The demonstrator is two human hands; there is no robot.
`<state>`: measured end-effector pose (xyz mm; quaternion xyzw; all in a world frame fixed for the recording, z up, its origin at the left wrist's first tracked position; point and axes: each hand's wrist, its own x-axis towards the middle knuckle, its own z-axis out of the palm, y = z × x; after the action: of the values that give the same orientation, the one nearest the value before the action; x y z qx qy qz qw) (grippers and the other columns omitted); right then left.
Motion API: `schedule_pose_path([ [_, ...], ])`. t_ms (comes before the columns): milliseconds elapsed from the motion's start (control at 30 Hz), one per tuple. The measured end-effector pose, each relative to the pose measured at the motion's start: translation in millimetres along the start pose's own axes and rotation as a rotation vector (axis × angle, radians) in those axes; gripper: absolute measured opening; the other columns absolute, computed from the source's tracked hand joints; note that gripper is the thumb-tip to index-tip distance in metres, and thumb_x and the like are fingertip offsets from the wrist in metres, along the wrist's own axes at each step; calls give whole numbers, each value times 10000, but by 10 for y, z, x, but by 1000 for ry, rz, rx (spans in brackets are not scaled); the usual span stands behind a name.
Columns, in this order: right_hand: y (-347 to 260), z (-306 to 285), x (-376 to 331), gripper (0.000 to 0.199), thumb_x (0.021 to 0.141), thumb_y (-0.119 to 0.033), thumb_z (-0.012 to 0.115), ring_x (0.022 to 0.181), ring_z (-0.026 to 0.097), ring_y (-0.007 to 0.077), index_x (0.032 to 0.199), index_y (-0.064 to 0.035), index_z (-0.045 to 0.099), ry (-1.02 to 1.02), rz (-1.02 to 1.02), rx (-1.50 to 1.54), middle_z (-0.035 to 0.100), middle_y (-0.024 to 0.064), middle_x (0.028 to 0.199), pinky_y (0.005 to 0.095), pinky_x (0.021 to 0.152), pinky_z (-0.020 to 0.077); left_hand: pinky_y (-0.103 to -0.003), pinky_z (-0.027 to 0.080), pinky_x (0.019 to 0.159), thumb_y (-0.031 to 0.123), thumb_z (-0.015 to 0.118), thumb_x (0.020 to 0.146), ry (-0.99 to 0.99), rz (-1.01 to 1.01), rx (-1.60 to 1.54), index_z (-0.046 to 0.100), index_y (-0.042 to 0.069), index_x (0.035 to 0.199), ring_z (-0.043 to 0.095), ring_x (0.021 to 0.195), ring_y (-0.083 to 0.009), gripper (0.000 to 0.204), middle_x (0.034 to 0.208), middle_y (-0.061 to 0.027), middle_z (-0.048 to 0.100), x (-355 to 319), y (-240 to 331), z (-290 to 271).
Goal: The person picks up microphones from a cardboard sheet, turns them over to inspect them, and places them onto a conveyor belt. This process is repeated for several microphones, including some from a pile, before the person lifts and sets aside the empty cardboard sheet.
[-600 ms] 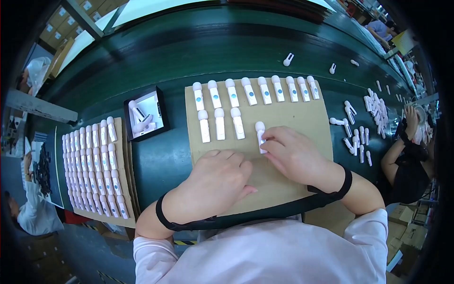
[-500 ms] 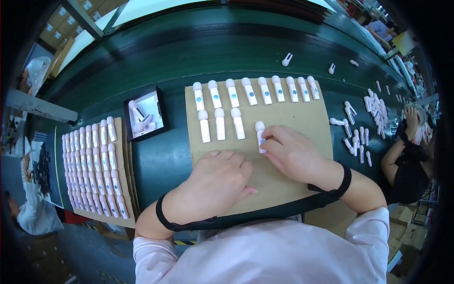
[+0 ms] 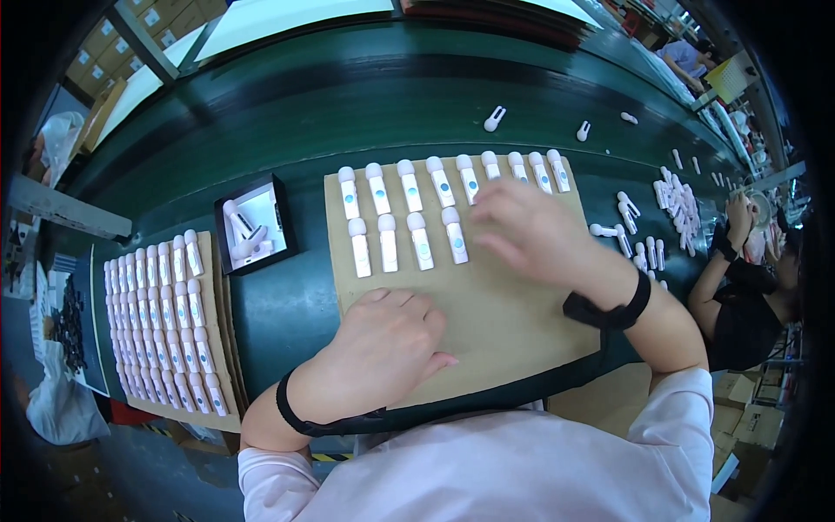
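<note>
A brown cardboard sheet (image 3: 487, 331) lies on the dark green belt in front of me. Two rows of white stick-shaped devices with round heads and blue dots lie on its far half: a back row (image 3: 452, 178) of several and a front row (image 3: 402, 244) of several. My left hand (image 3: 383, 348) rests palm down on the sheet's near left part and holds nothing. My right hand (image 3: 531, 230) hovers blurred over the sheet's right side, fingers spread and empty, just right of the last front-row device (image 3: 455, 237).
A black tray (image 3: 252, 224) with white parts sits left of the sheet. Further left, a second cardboard (image 3: 228, 348) carries dense rows of devices (image 3: 161, 322). Loose white pieces (image 3: 648, 252) lie to the right, two more on the belt (image 3: 494, 117). Another person (image 3: 739, 296) works at the right.
My right hand has let go of the fourth front-row device and lifted away to the right. The device now lies in line with the row. My left hand stays put.
</note>
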<state>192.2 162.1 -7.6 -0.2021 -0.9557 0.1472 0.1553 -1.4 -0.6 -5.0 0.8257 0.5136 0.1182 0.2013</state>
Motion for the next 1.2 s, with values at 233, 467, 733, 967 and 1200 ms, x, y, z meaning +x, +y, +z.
schedule_pose_path([
  [233,722,-412,644,208,820,-106,683,1014,584,299,1011,-49,623,-152,347,-290,593,125,1033,371,869,485,-351,451,737,325,717,774,82,52,16,609,30,817,603,810,-247,317,801,-87,600,17,-17,8],
  [467,1320,-197,1206,261,828,-127,692,1102,552,300,1078,-90,623,-458,337,-497,577,124,1111,393,927,466,-377,472,776,333,717,763,-9,6,-6,611,27,865,609,893,-279,339,931,-89,627,21,-16,-25],
  [733,1443,125,1542,276,829,-146,702,1120,544,312,1089,-121,614,-551,362,-557,567,122,1144,402,909,470,-375,472,782,327,710,773,-8,3,-31,610,25,867,610,902,-275,332,951,-92,626,26,-18,-50],
  [967,1335,-18,1549,238,848,-152,679,972,610,300,1066,-94,603,-576,345,-522,629,129,1017,402,819,490,-376,469,772,329,707,779,-22,24,-23,606,25,870,608,913,-274,333,962,-99,623,44,-6,-39],
  [1200,726,-393,1098,182,850,-170,673,777,609,262,967,-49,606,-274,237,-183,644,114,862,355,703,485,-382,467,771,280,727,769,6,-5,-51,606,34,889,604,913,-269,300,967,-97,618,22,19,-127],
])
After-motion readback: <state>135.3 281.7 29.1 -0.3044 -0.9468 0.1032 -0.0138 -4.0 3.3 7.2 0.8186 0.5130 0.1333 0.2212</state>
